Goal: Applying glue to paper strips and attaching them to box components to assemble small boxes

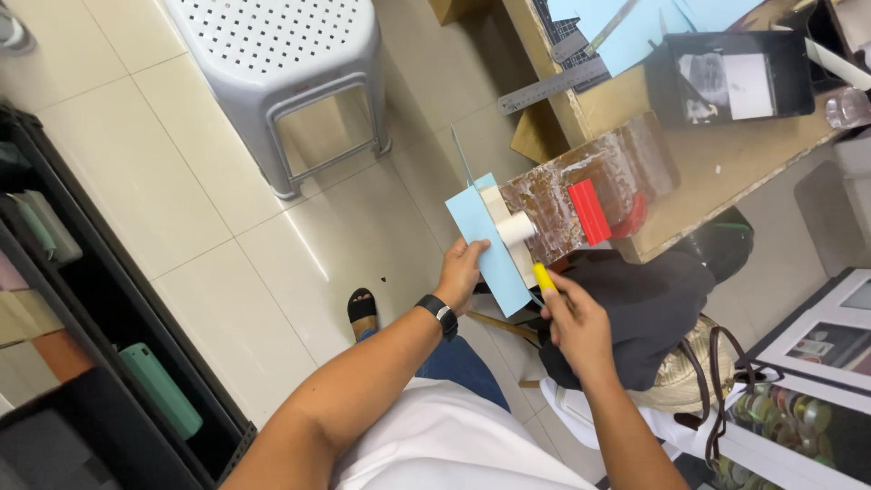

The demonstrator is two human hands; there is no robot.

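Observation:
My left hand (463, 270), with a black watch on the wrist, grips the lower edge of a light blue card sheet (487, 249) held up over the floor. The sheet lies against a cream block with a white cylinder (515, 229), fixed to a brown board (590, 186) that carries a red block (589, 211). My right hand (573, 319) is closed around a yellow-handled tool (543, 277), its tip at the sheet's right edge below the cylinder.
A wooden table (726, 163) at right holds a black tray (730, 77), a steel ruler (553, 86) and blue paper. A grey plastic stool (281, 63) stands on the tiled floor. Black shelving (91, 363) runs along the left. Bags sit at lower right.

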